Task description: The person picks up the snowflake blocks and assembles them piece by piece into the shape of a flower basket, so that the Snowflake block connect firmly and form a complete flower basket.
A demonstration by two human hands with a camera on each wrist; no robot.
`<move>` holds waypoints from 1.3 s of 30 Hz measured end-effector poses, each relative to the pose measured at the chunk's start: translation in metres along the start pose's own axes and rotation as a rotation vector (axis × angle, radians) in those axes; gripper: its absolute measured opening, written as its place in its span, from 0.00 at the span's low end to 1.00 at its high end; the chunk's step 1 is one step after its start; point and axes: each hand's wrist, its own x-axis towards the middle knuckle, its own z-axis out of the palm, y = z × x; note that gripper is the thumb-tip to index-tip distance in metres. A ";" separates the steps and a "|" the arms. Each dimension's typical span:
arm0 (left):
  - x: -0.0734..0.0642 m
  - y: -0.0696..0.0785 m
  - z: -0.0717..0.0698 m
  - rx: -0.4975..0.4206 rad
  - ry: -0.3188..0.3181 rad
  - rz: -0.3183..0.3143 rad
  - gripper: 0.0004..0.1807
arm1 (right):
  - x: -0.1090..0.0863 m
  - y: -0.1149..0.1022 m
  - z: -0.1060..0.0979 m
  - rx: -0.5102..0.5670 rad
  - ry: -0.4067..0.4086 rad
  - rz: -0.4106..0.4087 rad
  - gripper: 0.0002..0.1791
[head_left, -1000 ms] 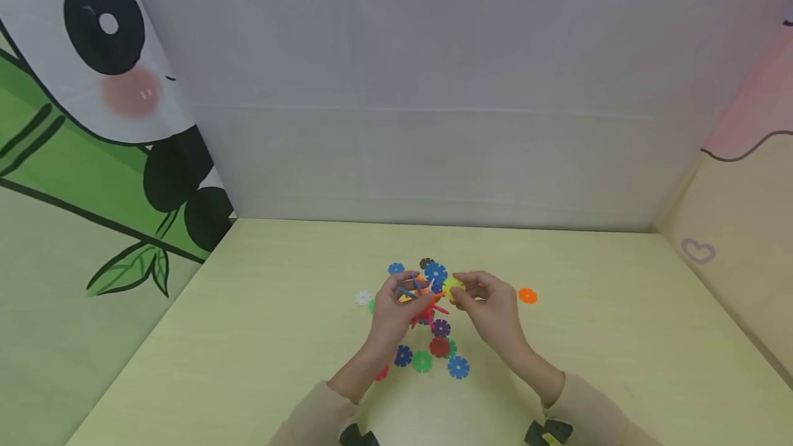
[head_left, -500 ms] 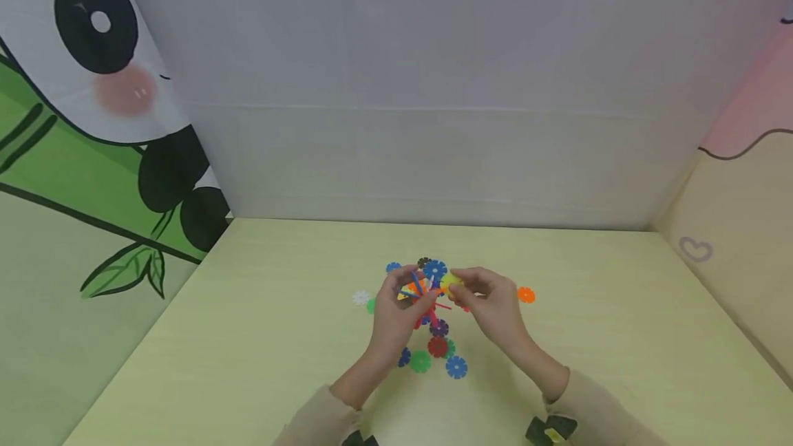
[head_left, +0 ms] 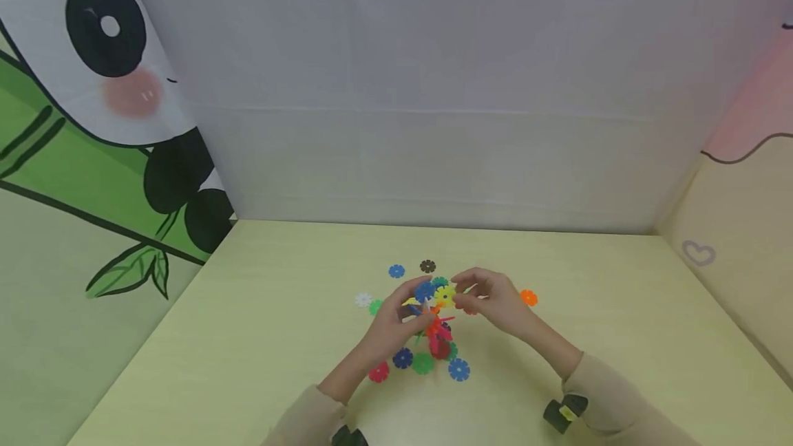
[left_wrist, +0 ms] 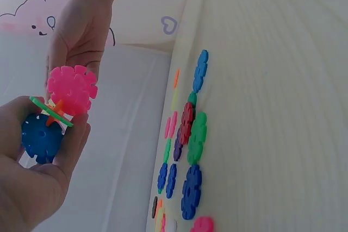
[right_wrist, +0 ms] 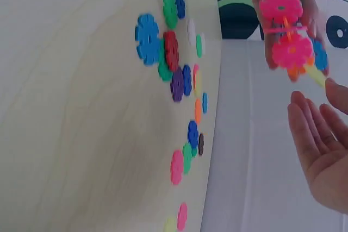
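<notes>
My left hand (head_left: pixel 393 322) holds a cluster of notched plastic snowflake discs joined at their slots, raised over the table. In the left wrist view its thumb and fingers grip around a blue disc (left_wrist: pixel 42 139), beside a pink disc (left_wrist: pixel 72 91) and an edge-on green disc (left_wrist: pixel 50 111). Two pink discs and orange ones show in the right wrist view. A yellow disc (head_left: pixel 445 296) sticks out on the cluster's right side. My right hand (head_left: pixel 498 305) hovers right beside it, fingers loosely bent and parted, with thumb (right_wrist: pixel 336 95) close to the yellow edge (right_wrist: pixel 314 74).
Loose discs lie scattered on the pale table (head_left: pixel 279 336) below and around my hands, among them a light blue one (head_left: pixel 459 369), a green one (head_left: pixel 423 363) and a pink one (head_left: pixel 378 372). An orange disc (head_left: pixel 529 297) lies apart at right. A white wall (head_left: pixel 434 122) stands behind.
The right fingers pinched the yellow disc against the cluster earlier; now they are parted from it. The cluster has turned and dropped slightly in the left hand, showing the yellow face.
</notes>
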 end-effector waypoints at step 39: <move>0.006 0.001 0.001 -0.213 0.144 -0.144 0.31 | -0.015 -0.006 -0.016 0.000 0.086 0.136 0.12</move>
